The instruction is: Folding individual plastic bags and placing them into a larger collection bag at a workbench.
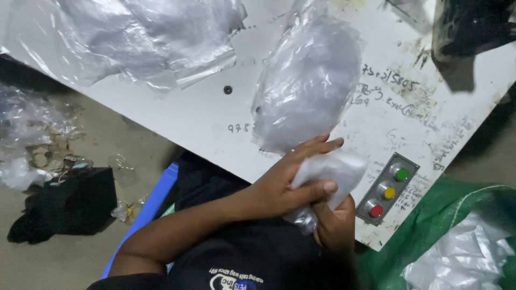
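Both hands met at the table (204,115) edge: left hand (285,185) fingers curled shut on small plastic packet (333,172), right hand (333,225) gripping beneath. Packet judged light, soft, slippery; pinch its edges.

White table (215,115), clear plastic bag (309,80); 3 buttons (388,190): green, yellow, red; green sack (446,207), blue stool (156,201)

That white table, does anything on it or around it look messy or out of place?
Yes. The white table is scribbled over with handwriting and stained near its far right edge. Loose clear plastic bags and scraps litter the floor on the left. Both hands grip a small clear bag.
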